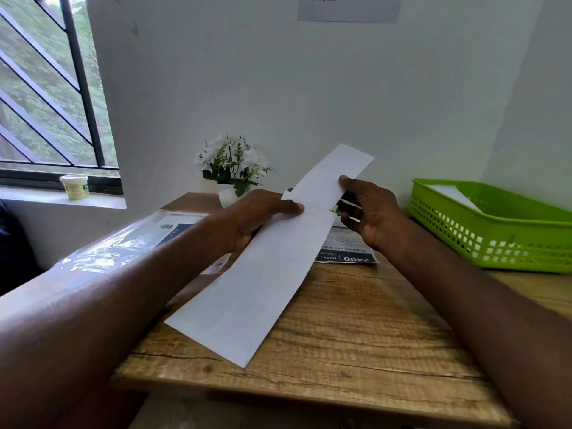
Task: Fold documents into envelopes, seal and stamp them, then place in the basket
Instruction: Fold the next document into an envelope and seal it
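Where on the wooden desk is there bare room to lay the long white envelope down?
Bare wood shows along the wooden desk's near edge, right of the long white envelope, up to the green plastic basket. The back is crowded: printed sheet, white flower pot, plastic-wrapped packet at left. Left hand and right hand grip the envelope.

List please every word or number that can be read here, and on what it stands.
"mailing area": sign on the wall.
"2400", upside down: printed sheet on the desk; "DESK" beside it, the remaining lines too small.
Barcode on the plastic-wrapped pack: unreadable.
Label on the tub on the windowsill: blurred.
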{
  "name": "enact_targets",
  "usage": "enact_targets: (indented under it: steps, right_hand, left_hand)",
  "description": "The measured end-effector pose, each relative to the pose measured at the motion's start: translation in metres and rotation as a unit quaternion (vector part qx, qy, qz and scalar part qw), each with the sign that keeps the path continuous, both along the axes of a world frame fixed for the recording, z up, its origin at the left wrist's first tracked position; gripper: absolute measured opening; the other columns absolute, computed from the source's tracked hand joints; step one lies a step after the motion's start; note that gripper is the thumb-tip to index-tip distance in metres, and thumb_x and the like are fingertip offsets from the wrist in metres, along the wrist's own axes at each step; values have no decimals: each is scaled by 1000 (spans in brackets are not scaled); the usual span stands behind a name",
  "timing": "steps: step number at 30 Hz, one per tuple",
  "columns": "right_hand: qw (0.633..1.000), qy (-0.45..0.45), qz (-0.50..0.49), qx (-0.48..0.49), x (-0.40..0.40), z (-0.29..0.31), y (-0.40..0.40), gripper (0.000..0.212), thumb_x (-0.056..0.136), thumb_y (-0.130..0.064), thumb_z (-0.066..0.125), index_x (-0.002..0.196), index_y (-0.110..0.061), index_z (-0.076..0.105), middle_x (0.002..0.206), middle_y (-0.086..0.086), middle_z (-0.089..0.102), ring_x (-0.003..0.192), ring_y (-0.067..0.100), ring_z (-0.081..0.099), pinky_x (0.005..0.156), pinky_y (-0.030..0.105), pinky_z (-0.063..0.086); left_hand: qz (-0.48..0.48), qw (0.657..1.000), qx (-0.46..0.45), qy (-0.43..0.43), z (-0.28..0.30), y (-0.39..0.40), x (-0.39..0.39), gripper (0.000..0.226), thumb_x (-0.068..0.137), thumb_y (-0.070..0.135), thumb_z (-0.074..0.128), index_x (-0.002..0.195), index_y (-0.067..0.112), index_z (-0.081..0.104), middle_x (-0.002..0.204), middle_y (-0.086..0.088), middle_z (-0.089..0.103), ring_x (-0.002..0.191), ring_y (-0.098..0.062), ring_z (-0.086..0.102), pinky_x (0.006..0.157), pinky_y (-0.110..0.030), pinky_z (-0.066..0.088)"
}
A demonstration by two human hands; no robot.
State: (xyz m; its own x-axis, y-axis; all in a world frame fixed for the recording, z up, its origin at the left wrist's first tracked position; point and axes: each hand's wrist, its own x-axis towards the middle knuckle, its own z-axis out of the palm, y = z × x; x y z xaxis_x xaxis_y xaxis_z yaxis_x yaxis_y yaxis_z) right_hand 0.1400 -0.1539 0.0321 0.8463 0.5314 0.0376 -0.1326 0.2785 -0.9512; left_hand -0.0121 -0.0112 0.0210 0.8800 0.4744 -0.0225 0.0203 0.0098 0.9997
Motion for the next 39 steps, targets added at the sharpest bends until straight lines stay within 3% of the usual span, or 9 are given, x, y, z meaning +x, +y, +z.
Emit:
enact_targets:
  steps: [2,4,10,16,20,25,34,39]
  right_hand:
    - [1000,-8,-12,2,0,1,-2,16,84,-21,82,88,-15,67,79,5,72,57,18,66,51,24,45]
    - [1000,-24,-11,-14,0,2,-4,18,82,-19,83,91,-13,69,80,7,72,55,17,65,48,23,44]
    - [996,-43,12,-79,-2,0,-6,19,80,-17,84,87,-14,67,69,2,70,61,15,65,48,24,39]
    - [998,-13,20,-56,-2,0,-6,20,76,-17,86,81,-15,67,67,1,72,59,15,66,50,25,40]
    - [994,-25,54,-95,-4,1,-6,22,74,-16,85,88,-12,68,69,2,70,59,15,62,44,22,38]
    - [997,-11,38,-73,0,0,-5,24,78,-22,85,91,-15,66,77,5,70,60,15,61,42,20,35]
    - [992,-58,51,-101,0,-4,-4,24,76,-20,88,91,-13,70,74,2,70,60,13,60,44,21,41]
    - [995,-39,46,-75,2,-2,-5,23,79,-25,86,89,-15,68,76,2,73,61,13,62,50,25,42]
  left_hand:
    - [2,1000,20,-4,-1,0,1,32,88,12,77,117,-3,71,106,-21,77,82,-31,76,71,-38,63]
    - [0,999,37,-1,-3,1,2,35,87,12,78,118,-3,71,109,-21,77,89,-33,76,81,-43,63]
    - [23,998,63,-3,-2,4,2,35,86,13,80,116,-4,73,108,-22,77,97,-40,75,91,-53,61]
    - [33,997,73,-3,-2,6,3,33,85,16,81,112,-2,74,103,-21,78,89,-35,76,88,-49,62]
    - [31,996,83,-2,-3,7,2,27,87,15,79,110,0,75,100,-19,79,82,-30,77,79,-43,64]
    - [22,997,80,8,-1,5,0,31,88,18,79,113,0,74,104,-20,78,92,-36,76,87,-48,62]
    - [20,997,69,4,-1,6,0,29,88,15,79,111,-1,74,104,-21,78,84,-32,77,79,-43,64]
    - [24,997,70,3,-2,7,-1,31,87,16,80,113,-1,74,104,-20,78,86,-34,77,81,-44,63]
